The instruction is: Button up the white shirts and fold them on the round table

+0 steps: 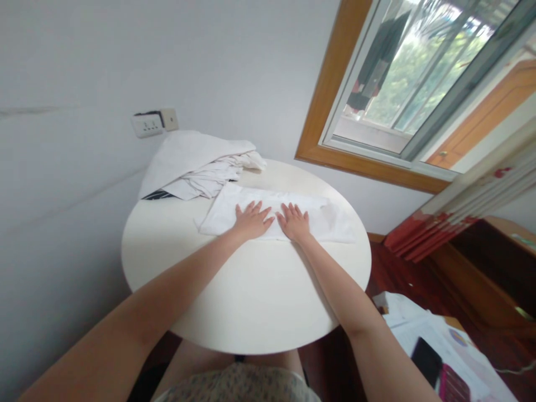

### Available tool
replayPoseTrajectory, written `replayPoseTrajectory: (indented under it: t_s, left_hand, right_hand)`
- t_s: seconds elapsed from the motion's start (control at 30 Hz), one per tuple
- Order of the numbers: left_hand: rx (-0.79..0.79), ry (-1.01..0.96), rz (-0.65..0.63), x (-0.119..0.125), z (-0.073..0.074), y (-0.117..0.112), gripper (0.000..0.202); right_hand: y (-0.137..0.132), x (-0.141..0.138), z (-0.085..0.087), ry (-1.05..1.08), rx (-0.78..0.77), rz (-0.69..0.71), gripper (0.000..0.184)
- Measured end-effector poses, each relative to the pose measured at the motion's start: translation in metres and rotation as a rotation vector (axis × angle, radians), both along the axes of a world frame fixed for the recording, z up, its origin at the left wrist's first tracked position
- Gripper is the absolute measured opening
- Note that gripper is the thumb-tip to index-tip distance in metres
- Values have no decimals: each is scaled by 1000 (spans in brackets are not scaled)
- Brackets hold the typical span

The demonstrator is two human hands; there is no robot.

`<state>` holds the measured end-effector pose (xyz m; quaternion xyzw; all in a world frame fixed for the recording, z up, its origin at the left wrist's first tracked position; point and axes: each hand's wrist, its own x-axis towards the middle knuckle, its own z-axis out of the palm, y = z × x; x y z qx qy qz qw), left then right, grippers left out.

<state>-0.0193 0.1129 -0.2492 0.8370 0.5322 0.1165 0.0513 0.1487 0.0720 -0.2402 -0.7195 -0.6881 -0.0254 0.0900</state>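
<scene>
The left hand [252, 220] and right hand [293, 221] press flat on the folded white cloth [274, 199], fingers apart, so neither grip pinches anything. The cloth lies toward the tabletop's [251, 296] far side, its right end near the right edge. Uneven pushing could wrinkle it. A hard shove right could make it hang over. The messy pile of white fabric [201, 159] by the far left edge could flop onto it if bumped.

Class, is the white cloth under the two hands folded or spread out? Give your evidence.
Folded, apparently: the white cloth lies in a long, narrow strip beneath the left hand and right hand.
</scene>
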Motion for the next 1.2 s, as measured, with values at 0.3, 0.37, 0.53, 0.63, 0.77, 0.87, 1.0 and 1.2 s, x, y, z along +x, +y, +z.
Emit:
replayPoseTrajectory:
  t_s: [0.3,0.37,0.53,0.63,0.77,0.87,1.0,1.2]
  left_hand:
    - [1,-15,163,-13,4,-6,64]
    - [-4,-16,172,-13,4,-8,62]
    - [16,-11,172,-10,4,-9,62]
    - [8,1,163,-15,4,-6,61]
    - [-2,46,103,-36,6,3,63]
    - [24,84,112,-51,6,9,64]
    - [64,74,203,-56,2,9,68]
    - [36,73,335,-51,5,3,73]
  right_hand:
    - [-2,52,7,33,-156,-68,69]
    - [-4,74,7,31,-178,-62,67]
    - [-10,114,2,10,-126,-76,60]
    - [-12,133,-2,7,-92,-141,58]
    - [-14,154,-7,26,-66,-192,57]
    - [-15,159,-9,47,-47,-260,60]
    - [-16,157,-8,82,-64,-344,65]
    - [-15,155,-6,70,-93,-379,65]
